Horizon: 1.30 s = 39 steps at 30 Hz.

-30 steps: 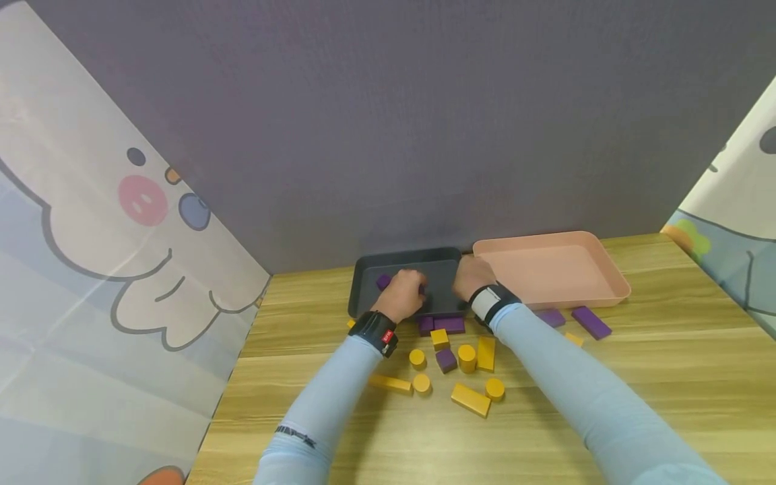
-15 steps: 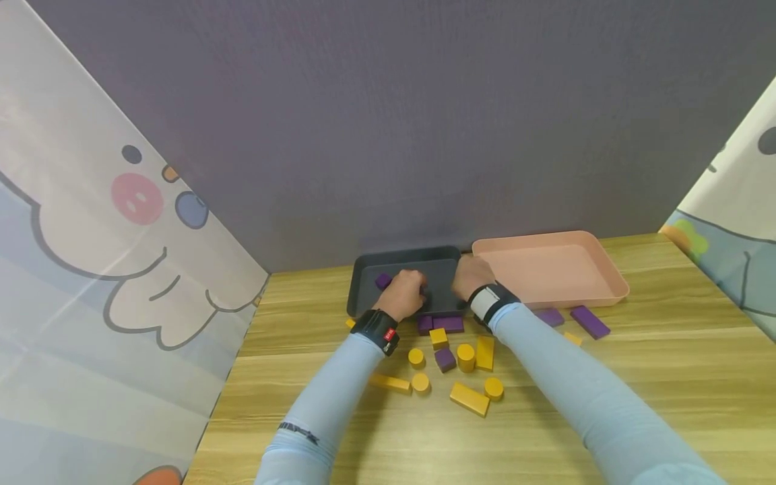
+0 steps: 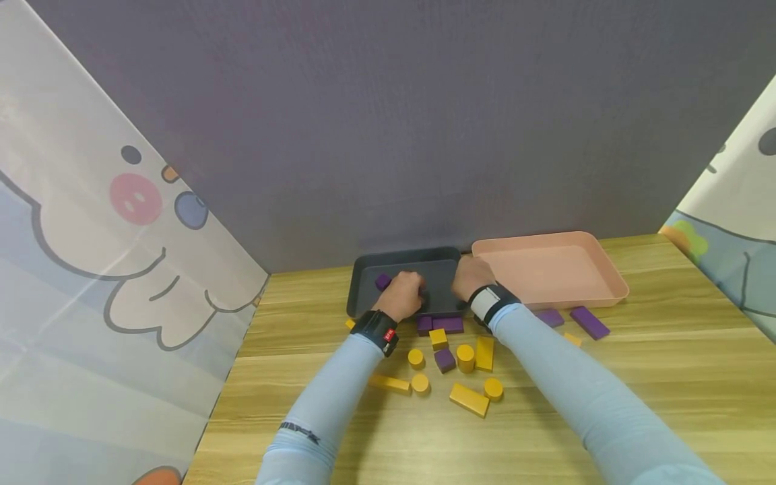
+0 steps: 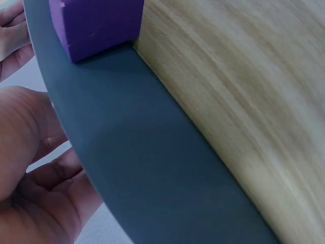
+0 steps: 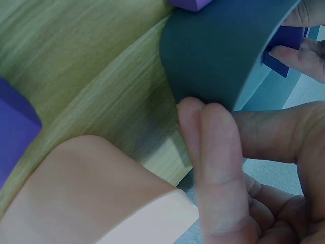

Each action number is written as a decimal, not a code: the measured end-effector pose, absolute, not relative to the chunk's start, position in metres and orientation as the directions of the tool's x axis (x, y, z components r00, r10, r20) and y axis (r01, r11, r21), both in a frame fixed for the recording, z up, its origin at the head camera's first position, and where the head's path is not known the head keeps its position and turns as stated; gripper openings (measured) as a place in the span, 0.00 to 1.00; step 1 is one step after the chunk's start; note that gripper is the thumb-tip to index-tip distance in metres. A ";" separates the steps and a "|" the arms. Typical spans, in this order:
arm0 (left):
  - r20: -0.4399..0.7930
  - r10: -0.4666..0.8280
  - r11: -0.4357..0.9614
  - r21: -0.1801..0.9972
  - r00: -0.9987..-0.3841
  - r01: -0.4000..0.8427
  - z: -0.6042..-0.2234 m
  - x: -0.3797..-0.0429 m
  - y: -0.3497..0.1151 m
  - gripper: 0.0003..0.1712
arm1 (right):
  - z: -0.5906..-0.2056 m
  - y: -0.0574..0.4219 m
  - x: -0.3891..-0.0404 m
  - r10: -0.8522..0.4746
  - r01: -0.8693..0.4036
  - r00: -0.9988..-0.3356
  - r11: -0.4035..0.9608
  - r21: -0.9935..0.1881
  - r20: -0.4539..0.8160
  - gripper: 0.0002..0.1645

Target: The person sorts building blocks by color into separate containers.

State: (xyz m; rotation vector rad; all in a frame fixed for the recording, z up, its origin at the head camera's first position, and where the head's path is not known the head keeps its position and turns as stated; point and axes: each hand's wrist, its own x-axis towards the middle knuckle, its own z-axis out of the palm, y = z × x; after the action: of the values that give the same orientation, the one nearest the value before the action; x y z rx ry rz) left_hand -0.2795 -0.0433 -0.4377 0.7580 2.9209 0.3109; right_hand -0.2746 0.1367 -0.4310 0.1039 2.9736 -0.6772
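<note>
My left hand reaches into the dark grey tray. In the right wrist view its fingertips pinch a purple block inside the tray wall; the head view mostly hides that block. My right hand grips the tray's right end, and the right wrist view shows its fingers outside the wall with the thumb inside. Another purple block lies in the tray, left of my left hand. Along the tray's front side lie purple blocks, one of them close against the wall in the left wrist view.
To the right stands a pink tray. Purple blocks lie before it. Several yellow blocks and yellow cylinders are scattered on the wooden table, with a purple cube among them. A grey panel rises behind.
The head view has shifted very slightly. Both hands keep their places at the dark tray, and the blocks on the table have not moved.
</note>
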 end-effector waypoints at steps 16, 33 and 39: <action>-0.045 0.488 0.862 0.185 -0.872 0.472 -0.447 -0.280 -0.042 0.10 | -0.432 0.138 -0.273 0.053 0.098 -0.992 0.892 -0.442 -0.113 0.05; 0.378 0.086 0.799 0.526 -0.922 0.290 -0.381 -0.251 -0.121 0.23 | -0.431 0.137 -0.272 -0.014 0.013 -0.998 0.910 -0.415 -0.061 0.06; 0.218 -0.062 0.828 0.556 -0.974 0.072 -0.403 -0.254 -0.161 0.29 | -0.429 0.137 -0.269 -0.007 0.018 -0.998 0.912 -0.409 -0.061 0.06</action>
State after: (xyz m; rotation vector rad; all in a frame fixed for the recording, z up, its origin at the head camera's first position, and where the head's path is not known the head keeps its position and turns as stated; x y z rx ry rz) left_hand -0.2540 -0.1607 -0.4026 0.0093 3.2197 0.9953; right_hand -0.2693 0.1367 -0.4286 0.0088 3.0117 -0.6451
